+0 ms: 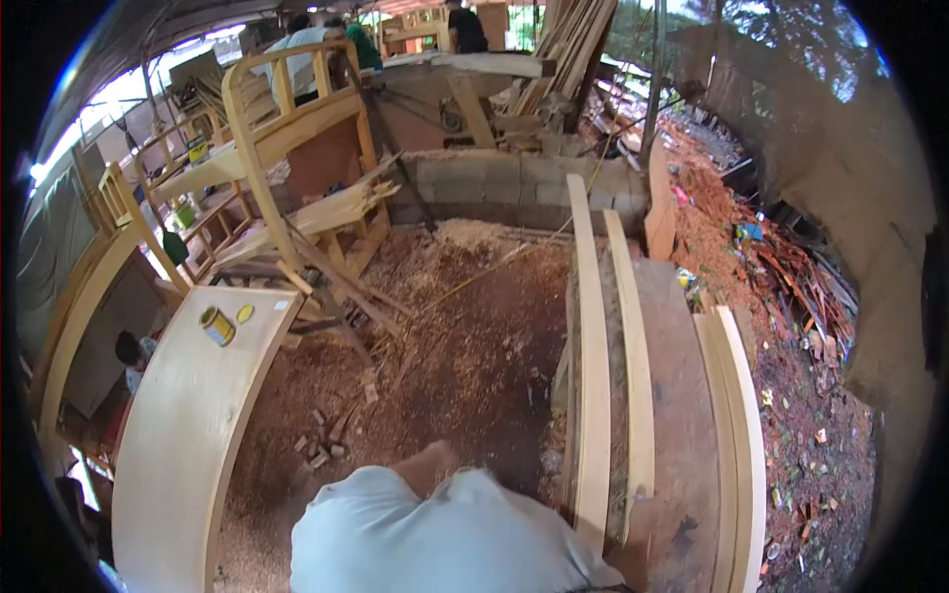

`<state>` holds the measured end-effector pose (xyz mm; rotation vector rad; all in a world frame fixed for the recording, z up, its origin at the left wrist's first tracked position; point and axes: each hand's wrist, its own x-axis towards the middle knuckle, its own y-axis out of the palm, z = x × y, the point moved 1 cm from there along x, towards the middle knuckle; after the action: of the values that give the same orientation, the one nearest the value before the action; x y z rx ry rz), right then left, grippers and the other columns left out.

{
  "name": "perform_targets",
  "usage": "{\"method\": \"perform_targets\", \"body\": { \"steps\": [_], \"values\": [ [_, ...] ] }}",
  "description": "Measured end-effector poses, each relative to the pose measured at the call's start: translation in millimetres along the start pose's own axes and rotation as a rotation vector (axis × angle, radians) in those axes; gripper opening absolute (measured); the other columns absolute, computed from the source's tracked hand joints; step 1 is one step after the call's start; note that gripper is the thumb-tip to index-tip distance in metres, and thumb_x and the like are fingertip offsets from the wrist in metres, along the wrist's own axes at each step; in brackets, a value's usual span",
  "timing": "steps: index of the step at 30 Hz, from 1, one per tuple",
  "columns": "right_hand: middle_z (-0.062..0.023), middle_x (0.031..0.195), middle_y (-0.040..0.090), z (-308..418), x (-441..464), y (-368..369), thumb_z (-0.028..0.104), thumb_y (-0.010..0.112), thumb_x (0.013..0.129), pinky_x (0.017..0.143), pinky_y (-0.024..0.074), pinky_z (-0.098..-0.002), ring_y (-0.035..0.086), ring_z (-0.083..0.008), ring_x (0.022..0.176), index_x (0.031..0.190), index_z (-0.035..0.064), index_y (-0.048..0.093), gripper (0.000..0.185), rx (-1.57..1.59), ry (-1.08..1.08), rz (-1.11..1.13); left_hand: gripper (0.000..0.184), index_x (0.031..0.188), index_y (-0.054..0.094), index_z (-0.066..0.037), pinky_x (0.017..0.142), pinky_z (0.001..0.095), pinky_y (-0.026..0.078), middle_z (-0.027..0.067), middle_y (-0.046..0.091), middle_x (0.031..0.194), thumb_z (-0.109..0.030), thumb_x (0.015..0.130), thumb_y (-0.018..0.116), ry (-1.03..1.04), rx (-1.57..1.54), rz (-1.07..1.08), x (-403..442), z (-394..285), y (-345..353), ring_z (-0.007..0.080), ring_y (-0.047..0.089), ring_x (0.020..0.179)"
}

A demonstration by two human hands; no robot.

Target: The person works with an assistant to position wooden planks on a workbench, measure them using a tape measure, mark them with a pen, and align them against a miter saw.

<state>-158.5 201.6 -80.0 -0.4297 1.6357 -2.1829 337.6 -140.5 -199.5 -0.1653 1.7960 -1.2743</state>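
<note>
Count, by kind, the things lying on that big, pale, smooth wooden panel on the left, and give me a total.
Yellow-labelled cylindrical can: 1
Small, flat yellow disc: 1
Small white rectangular patch: 1
Total: 3

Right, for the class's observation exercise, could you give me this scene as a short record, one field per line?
Setting: workshop, sawdust-strewn ground
Camera wearer: white clothing at the bottom; bare skin beyond it, body part unclear
Hands: neither clearly visible
Left: broad pale panel bearing a yellow tin and a small yellow disc, apart
Right: long pale planks, running away from the camera
Ground: small wood offcuts near the panel
Behind: wooden furniture frame; low block wall
Others: person in dark top, far back
</note>
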Motion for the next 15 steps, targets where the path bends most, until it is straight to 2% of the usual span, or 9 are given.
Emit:
{"method": "perform_targets", "body": {
  "steps": [1, 2, 3, 5, 7, 10, 12, 15],
  "values": [
    [-0.0202, 0.101, 0.065, -2.2, -0.9, 2.2, 0.011, 0.07, 0.078, 0.08, 0.0506, -0.043, 0.063, -0.0368, 0.091, 0.116, -0.0015, 0.057, 0.042, 0.001, 0.012, 0.0, 0.032, 0.092, 0.077, -0.01, 0.082, 0.0491, 0.054, 0.022, 0.07, 0.095, -0.035, 0.084, 0.058, -0.069, -0.229, -0.075, -39.3, -39.5, -83.0, 0.0368, 0.067, 0.095],
    [-0.0199, 0.101, 0.065, -4.7, -2.3, 2.4, 0.011, 0.071, 0.078, 0.08, 0.0507, -0.0427, 0.063, -0.0364, 0.091, 0.116, -0.0016, 0.057, 0.042, -0.006, 0.016, 0.002, 0.04, 0.107, 0.074, -0.008, 0.093, 0.0421, 0.052, 0.0211, 0.069, 0.114, -0.038, 0.087, 0.056, 0.005, -0.072, 0.055, -3.7, -32.9, -69.9, 0.0348, 0.065, 0.11],
    [-0.0197, 0.1, 0.066, -6.8, -3.2, 3.2, 0.01, 0.071, 0.077, 0.079, 0.0509, -0.0423, 0.063, -0.0359, 0.09, 0.115, -0.0016, 0.057, 0.042, -0.005, 0.026, -0.001, 0.04, 0.107, 0.074, -0.008, 0.093, 0.0421, 0.052, 0.0211, 0.069, 0.114, -0.038, 0.087, 0.056, 0.015, -0.077, 0.048, -14.0, -45.7, -97.2, 0.0348, 0.065, 0.11],
    [-0.0192, 0.099, 0.066, -8.2, -3.3, 3.5, 0.009, 0.071, 0.076, 0.078, 0.0512, -0.0417, 0.064, -0.035, 0.089, 0.115, -0.0016, 0.057, 0.042, -0.008, 0.035, -0.002, 0.049, 0.11, 0.072, -0.004, 0.095, 0.0442, 0.051, 0.0238, 0.067, 0.117, -0.043, 0.083, 0.061, -0.039, -0.297, 0.006, -38.4, -64.8, -155.8, 0.0387, 0.064, 0.11],
    [-0.0188, 0.098, 0.066, -10.5, -7.3, 4.0, 0.008, 0.071, 0.075, 0.078, 0.0516, -0.041, 0.064, -0.0341, 0.088, 0.114, -0.0016, 0.057, 0.042, -0.002, 0.039, -0.011, 0.052, 0.112, 0.071, -0.003, 0.096, 0.0454, 0.05, 0.0244, 0.066, 0.119, -0.044, 0.081, 0.061, -0.049, -0.413, -0.061, -5.7, -35.8, -123.8, 0.0404, 0.063, 0.111],
    [-0.0181, 0.097, 0.067, -14.2, -14.6, -1.4, 0.007, 0.072, 0.073, 0.076, 0.0521, -0.0399, 0.065, -0.0327, 0.086, 0.112, -0.0017, 0.058, 0.042, -0.005, 0.062, -0.019, 0.053, 0.114, 0.071, -0.004, 0.097, 0.0455, 0.049, 0.0251, 0.064, 0.122, -0.045, 0.082, 0.06, -0.333, -0.721, -0.118, -0.3, 0.6, -99.2, 0.0411, 0.062, 0.113],
    [-0.0176, 0.096, 0.067, -13.3, -21.7, -1.8, 0.006, 0.072, 0.072, 0.075, 0.0524, -0.0393, 0.065, -0.0318, 0.085, 0.112, -0.0017, 0.058, 0.043, 0.004, 0.071, -0.025, 0.054, 0.113, 0.071, -0.003, 0.097, 0.0454, 0.049, 0.0251, 0.064, 0.122, -0.047, 0.084, 0.06, -0.242, -0.499, -0.108, 39.8, 48.4, -33.1, 0.0395, 0.062, 0.115],
    [-0.0169, 0.094, 0.067, -6.4, -35.5, -13.1, 0.004, 0.073, 0.071, 0.074, 0.0529, -0.0382, 0.066, -0.0305, 0.084, 0.11, -0.0017, 0.058, 0.043, 0.027, 0.097, -0.022, 0.054, 0.112, 0.07, -0.001, 0.098, 0.0448, 0.049, 0.0252, 0.064, 0.122, -0.045, 0.083, 0.061, -0.25, -0.435, -0.036, 45.5, 78.5, 43.1, 0.0389, 0.06, 0.118]
  ]
}}
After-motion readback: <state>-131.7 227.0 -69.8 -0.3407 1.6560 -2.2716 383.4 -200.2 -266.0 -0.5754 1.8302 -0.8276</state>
